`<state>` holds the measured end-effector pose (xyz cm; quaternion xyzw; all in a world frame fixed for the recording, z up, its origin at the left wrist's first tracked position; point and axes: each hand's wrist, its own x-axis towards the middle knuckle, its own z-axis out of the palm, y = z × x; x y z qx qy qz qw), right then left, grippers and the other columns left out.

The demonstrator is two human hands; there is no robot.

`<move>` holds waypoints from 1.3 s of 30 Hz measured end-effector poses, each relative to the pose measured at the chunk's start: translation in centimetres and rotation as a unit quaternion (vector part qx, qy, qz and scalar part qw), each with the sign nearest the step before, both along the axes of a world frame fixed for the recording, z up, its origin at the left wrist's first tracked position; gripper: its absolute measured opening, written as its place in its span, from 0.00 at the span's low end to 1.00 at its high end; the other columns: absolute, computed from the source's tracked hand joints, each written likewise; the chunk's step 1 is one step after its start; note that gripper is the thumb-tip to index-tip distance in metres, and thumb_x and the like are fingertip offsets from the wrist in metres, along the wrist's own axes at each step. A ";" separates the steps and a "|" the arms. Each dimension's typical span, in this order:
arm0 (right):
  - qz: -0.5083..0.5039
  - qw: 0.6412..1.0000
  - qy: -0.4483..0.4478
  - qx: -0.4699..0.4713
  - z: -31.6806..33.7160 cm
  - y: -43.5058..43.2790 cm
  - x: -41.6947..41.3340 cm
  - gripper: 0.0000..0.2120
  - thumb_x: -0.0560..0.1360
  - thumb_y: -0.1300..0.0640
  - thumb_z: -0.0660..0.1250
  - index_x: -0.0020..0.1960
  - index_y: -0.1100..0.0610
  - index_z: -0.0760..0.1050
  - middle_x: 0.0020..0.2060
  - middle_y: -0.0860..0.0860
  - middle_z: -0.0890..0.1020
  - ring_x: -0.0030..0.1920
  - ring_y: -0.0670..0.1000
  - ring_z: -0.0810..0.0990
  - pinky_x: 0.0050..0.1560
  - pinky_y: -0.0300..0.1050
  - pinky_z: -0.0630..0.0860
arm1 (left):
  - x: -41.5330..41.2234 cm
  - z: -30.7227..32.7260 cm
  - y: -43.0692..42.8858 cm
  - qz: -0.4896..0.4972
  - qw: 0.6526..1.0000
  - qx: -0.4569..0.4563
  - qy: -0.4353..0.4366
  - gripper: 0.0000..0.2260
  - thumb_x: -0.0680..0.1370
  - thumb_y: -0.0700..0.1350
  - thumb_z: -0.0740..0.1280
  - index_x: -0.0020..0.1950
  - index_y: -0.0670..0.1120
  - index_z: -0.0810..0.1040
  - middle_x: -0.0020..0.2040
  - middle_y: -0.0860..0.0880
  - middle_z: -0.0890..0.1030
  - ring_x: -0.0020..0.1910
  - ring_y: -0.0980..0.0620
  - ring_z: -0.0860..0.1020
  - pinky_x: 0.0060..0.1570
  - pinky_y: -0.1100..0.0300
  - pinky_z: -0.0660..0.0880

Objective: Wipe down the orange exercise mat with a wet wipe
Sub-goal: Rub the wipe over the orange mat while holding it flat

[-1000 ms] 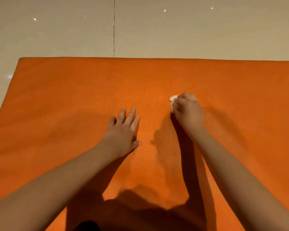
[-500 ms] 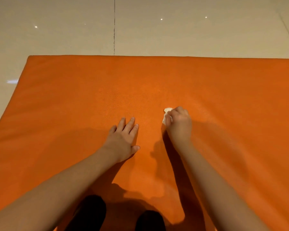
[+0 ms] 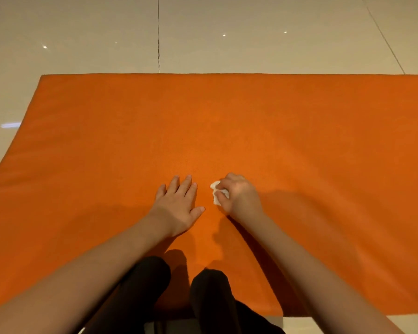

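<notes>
The orange exercise mat (image 3: 227,121) lies flat on the floor and fills most of the view. My right hand (image 3: 239,196) grips a small crumpled white wet wipe (image 3: 216,192) and holds it against the mat near the middle. Only the wipe's left part shows past my fingers. My left hand (image 3: 179,203) rests flat on the mat just left of it, fingers straight and spread, a short gap away from the wipe.
Glossy beige floor tiles (image 3: 203,32) surround the mat beyond its far edge and left side, with a grout line (image 3: 158,39) running away from me. My knees in black clothing (image 3: 179,297) rest on the mat's near edge.
My right hand has dragged the wipe toward me and to the left, ending close beside my left hand. The left hand stays planted. My knees have come into view.
</notes>
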<state>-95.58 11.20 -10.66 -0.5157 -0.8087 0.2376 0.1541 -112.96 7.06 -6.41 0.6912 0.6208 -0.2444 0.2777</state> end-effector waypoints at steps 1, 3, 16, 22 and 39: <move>0.042 0.999 -0.006 -0.007 0.5 -0.5 0.5 0.08 0.67 0.56 0.67 0.43 0.58 0.82 0.38 0.54 0.81 0.40 0.59 0.80 0.40 0.46 0.72 | 0.2 0.1 -0.4 -0.001 1.000 0.001 0.000 0.32 0.83 0.62 0.46 0.80 0.47 0.40 0.80 0.48 0.37 0.78 0.44 0.37 0.76 0.42 0.42; 0.067 0.996 -0.051 -0.007 1.3 -0.1 2.0 0.09 0.71 0.57 0.67 0.48 0.54 0.83 0.42 0.53 0.82 0.45 0.58 0.80 0.44 0.48 0.72 | 0.3 0.3 -1.0 0.000 1.000 0.001 -0.002 0.31 0.83 0.61 0.44 0.80 0.47 0.40 0.80 0.48 0.37 0.78 0.44 0.37 0.76 0.42 0.41; 0.003 0.994 -0.104 -0.031 1.6 -1.4 5.6 0.13 0.79 0.54 0.61 0.60 0.49 0.80 0.52 0.52 0.78 0.55 0.56 0.74 0.49 0.48 0.68 | 1.9 1.2 -3.7 0.026 0.999 -0.005 -0.023 0.35 0.81 0.64 0.45 0.80 0.46 0.39 0.80 0.47 0.36 0.78 0.45 0.36 0.75 0.41 0.39; -0.014 0.996 0.012 -0.084 3.2 -6.1 5.2 0.06 0.73 0.59 0.67 0.43 0.53 0.83 0.43 0.50 0.79 0.50 0.54 0.79 0.46 0.49 0.74 | 2.1 0.9 -4.7 0.024 0.999 0.015 -0.021 0.35 0.81 0.65 0.44 0.80 0.46 0.37 0.79 0.47 0.35 0.78 0.45 0.35 0.75 0.41 0.38; 0.007 0.995 0.009 -0.099 5.4 -9.4 7.8 0.09 0.76 0.53 0.67 0.43 0.56 0.82 0.43 0.49 0.78 0.46 0.48 0.78 0.44 0.46 0.75 | 1.9 0.6 -5.0 0.026 0.998 0.044 -0.024 0.35 0.80 0.65 0.44 0.80 0.46 0.39 0.80 0.47 0.37 0.78 0.46 0.37 0.75 0.41 0.39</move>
